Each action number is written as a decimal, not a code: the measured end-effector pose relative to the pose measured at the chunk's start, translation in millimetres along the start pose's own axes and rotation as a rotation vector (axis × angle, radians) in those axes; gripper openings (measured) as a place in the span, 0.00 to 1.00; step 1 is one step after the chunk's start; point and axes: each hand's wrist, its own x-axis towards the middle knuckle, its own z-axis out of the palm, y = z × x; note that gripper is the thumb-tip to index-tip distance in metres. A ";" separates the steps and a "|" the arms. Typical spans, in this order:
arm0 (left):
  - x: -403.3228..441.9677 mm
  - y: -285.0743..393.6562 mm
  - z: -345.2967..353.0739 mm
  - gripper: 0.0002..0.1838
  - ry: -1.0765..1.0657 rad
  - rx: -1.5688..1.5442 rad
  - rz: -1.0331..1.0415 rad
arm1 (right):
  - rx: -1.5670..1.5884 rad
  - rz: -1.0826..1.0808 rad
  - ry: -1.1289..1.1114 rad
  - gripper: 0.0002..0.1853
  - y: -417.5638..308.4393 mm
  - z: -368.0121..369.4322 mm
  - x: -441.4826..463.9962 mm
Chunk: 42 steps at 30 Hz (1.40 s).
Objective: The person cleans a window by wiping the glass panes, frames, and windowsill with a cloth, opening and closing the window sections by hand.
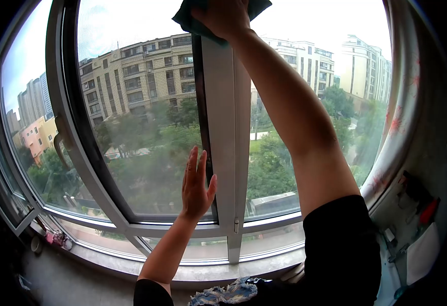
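At the top of the head view my right hand [222, 19] is pressed on a dark green cloth [185, 16], high on the light window post [220, 92]. The cloth spreads out on both sides of the hand. Lower down, my left hand [197, 186] is raised with its fingers up and apart, holding nothing. It is in front of the right edge of the screened window pane [147, 168], beside the post. Whether its fingers touch the window cannot be made out.
A window handle [60, 148] juts from the left frame. Below runs a sill [203, 274] with small pink items [55, 238] at its left end. A patterned curtain [394, 122] hangs at the right, above a sink area with a white item [422, 255].
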 end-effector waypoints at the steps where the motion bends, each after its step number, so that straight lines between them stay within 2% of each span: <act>1: 6.2 4.6 5.9 0.40 -0.010 0.033 -0.002 | 0.029 -0.077 -0.016 0.34 10.4 7.1 -19.7; 2: 10.7 7.0 13.5 0.40 -0.022 0.016 0.003 | 0.056 -0.152 -0.031 0.42 21.2 11.6 -40.2; 6: 9.6 12.3 45.2 0.42 0.048 0.016 -0.021 | 0.139 -0.281 -0.190 0.37 43.5 -25.5 -147.1; 7: 5.5 15.0 52.4 0.42 0.051 0.024 -0.057 | 0.173 -0.306 -0.197 0.32 60.6 -34.3 -156.7; 10: 0.9 18.5 74.1 0.44 0.081 0.058 -0.075 | 0.100 -0.331 -0.125 0.27 118.4 -26.3 -147.4; 12: 6.0 26.7 91.3 0.45 0.189 0.201 -0.122 | 0.069 -0.341 -0.116 0.25 127.9 -28.4 -123.7; 16: 9.8 30.7 112.1 0.46 0.293 0.397 -0.171 | -0.149 -0.212 0.096 0.25 145.1 -2.4 -49.9; 17: 10.5 29.7 112.6 0.46 0.314 0.424 -0.161 | 0.366 -0.148 0.121 0.18 138.4 -38.5 -19.8; 18: 10.1 28.1 113.5 0.45 0.335 0.443 -0.154 | 0.374 -0.155 0.128 0.18 144.1 -52.6 0.4; 20: 9.9 29.2 113.8 0.44 0.338 0.483 -0.165 | 0.375 -0.135 -0.081 0.12 169.9 -59.9 25.6; 22: 10.9 29.4 114.3 0.44 0.354 0.455 -0.153 | 0.140 -0.340 0.242 0.12 228.2 -38.5 35.7; 23: 12.5 29.8 114.4 0.43 0.360 0.444 -0.142 | 0.830 0.061 -0.170 0.13 231.7 -102.3 31.5; 24: 12.7 30.4 114.6 0.43 0.363 0.431 -0.132 | 0.411 0.126 -0.166 0.15 262.0 -117.4 34.6; 25: 12.5 30.3 116.2 0.42 0.370 0.428 -0.142 | -0.069 -0.267 0.131 0.16 328.1 -96.9 36.6; 26: 13.4 32.3 117.3 0.41 0.380 0.437 -0.148 | -0.241 -0.301 0.278 0.18 382.1 -93.3 33.9; 28: 15.0 33.4 121.0 0.40 0.402 0.475 -0.162 | -0.007 0.052 -0.042 0.22 435.0 -159.9 26.6; 29: 15.7 33.9 122.8 0.39 0.413 0.505 -0.165 | -0.626 -0.026 -0.070 0.26 555.3 -156.1 24.0; 30: 16.8 34.7 123.9 0.38 0.423 0.507 -0.158 | -0.684 -0.129 0.076 0.28 609.0 -174.6 6.4; 31: 16.7 35.7 124.0 0.37 0.423 0.507 -0.153 | -0.712 -0.136 0.137 0.30 648.2 -196.8 -8.1; 32: 16.1 36.5 124.9 0.37 0.427 0.507 -0.153 | -0.773 -0.078 0.021 0.28 686.2 -222.2 -13.8; 33: 15.8 35.8 125.6 0.37 0.434 0.505 -0.156 | -0.714 -0.082 0.025 0.26 719.6 -239.6 -26.2; 35: 15.2 39.1 128.2 0.37 0.432 0.509 -0.169 | -0.656 0.086 -0.055 0.24 751.4 -260.5 -39.9; 36: 16.2 38.9 126.2 0.37 0.429 0.504 -0.163 | -0.660 0.259 -0.134 0.23 766.1 -261.4 -42.7; 37: 16.2 38.5 126.5 0.37 0.428 0.520 -0.157 | -0.649 0.255 -0.149 0.23 756.5 -253.8 -38.1; 38: 14.6 35.6 126.1 0.38 0.426 0.519 -0.164 | -0.806 -0.050 -0.215 0.24 738.4 -246.8 -25.1; 40: 14.9 35.6 125.1 0.39 0.414 0.516 -0.179 | -0.672 -0.208 0.010 0.34 696.5 -192.7 -29.0; 42: 14.9 34.6 124.5 0.39 0.416 0.489 -0.176 | -0.503 -0.265 0.178 0.45 629.2 -144.2 -22.2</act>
